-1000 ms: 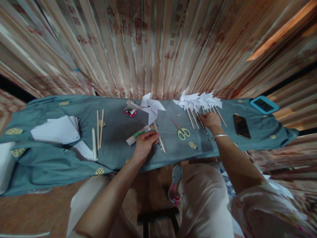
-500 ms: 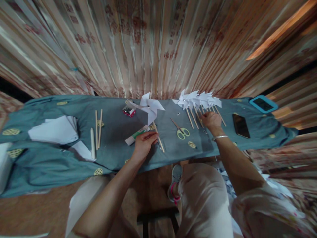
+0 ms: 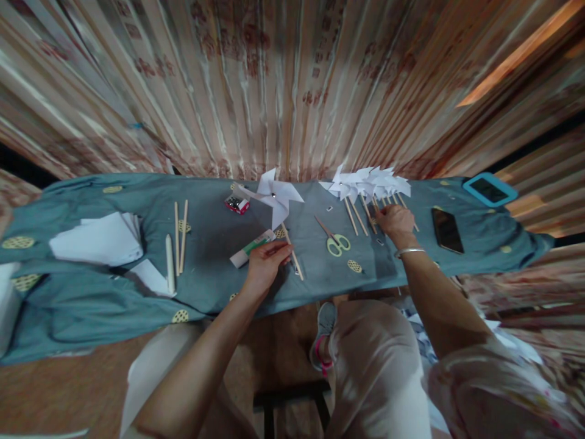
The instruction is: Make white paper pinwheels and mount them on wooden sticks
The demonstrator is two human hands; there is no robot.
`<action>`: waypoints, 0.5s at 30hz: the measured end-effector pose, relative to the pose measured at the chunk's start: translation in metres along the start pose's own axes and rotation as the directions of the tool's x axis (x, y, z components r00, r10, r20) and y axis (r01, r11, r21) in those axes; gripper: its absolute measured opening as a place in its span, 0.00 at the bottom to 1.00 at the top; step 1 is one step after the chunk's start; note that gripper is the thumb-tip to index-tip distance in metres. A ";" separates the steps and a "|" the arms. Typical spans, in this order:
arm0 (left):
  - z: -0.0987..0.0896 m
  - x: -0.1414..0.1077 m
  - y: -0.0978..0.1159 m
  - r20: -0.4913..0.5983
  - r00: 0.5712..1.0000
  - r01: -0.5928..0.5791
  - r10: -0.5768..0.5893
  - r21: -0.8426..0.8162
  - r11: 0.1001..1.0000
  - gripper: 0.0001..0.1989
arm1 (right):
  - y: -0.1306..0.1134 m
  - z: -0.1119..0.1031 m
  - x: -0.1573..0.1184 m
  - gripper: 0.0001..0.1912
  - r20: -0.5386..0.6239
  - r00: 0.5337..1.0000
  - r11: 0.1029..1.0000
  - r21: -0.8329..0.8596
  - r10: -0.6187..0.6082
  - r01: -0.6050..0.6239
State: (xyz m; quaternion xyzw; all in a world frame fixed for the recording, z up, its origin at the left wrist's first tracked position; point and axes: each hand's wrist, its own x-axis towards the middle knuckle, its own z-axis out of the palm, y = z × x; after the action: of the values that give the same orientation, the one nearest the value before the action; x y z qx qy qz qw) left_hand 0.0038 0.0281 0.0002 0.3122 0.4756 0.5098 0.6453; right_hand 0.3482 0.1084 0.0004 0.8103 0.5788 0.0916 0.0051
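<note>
A white paper pinwheel [image 3: 280, 196] on a wooden stick lies in the middle of the cloth-covered table. My left hand [image 3: 267, 263] is closed, thumb and fingers pinching the stick's lower half. Under that hand's fingers lies a long white and green box [image 3: 252, 249]. To the right, several more white pinwheels [image 3: 365, 183] overlap in a row, their sticks pointing toward me. My right hand [image 3: 397, 221], with a bangle at the wrist, reaches over these sticks. Its fingers are closed at one stick and hide part of it. Green-handled scissors [image 3: 337, 244] lie between my hands.
At the left are a stack of white paper [image 3: 98, 239], two loose wooden sticks [image 3: 183, 238] and a white pen-like stick [image 3: 170, 263]. A small red box of pins [image 3: 236, 204] sits behind the left hand. A phone [image 3: 446, 230] and blue-framed tablet [image 3: 490, 189] lie right.
My right hand has shifted slightly to the right along the row of pinwheel sticks. The left hand keeps its place at the middle pinwheel's stick.
</note>
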 end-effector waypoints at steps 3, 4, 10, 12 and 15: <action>0.000 0.000 0.000 -0.002 1.000 -0.003 0.003 -0.001 1.000 0.13 | -0.008 -0.006 -0.004 0.22 0.024 0.999 0.999 0.011 0.032 -0.032; 0.001 0.000 0.000 -0.002 1.000 -0.001 0.001 0.000 1.000 0.13 | -0.012 -0.007 -0.005 0.23 0.047 0.999 1.000 0.013 0.028 -0.029; 0.000 0.000 0.000 -0.004 1.000 -0.002 0.002 0.008 1.000 0.13 | -0.023 0.003 -0.007 0.22 0.069 0.996 0.998 0.018 0.057 -0.058; 0.000 -0.001 0.000 0.001 1.000 -0.009 0.009 0.011 1.000 0.12 | -0.021 0.006 -0.007 0.22 0.058 0.996 0.998 0.024 0.064 -0.065; -0.001 0.000 0.000 0.000 1.000 -0.016 0.016 0.008 1.000 0.12 | -0.016 0.008 -0.008 0.22 0.047 0.996 0.997 0.024 0.075 -0.076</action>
State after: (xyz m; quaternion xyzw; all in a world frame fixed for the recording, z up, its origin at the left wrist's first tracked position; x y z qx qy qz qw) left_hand 0.0029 0.0276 -0.0001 0.3185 0.4749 0.5132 0.6401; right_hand 0.3318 0.1075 -0.0107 0.8335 0.5486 0.0657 0.0043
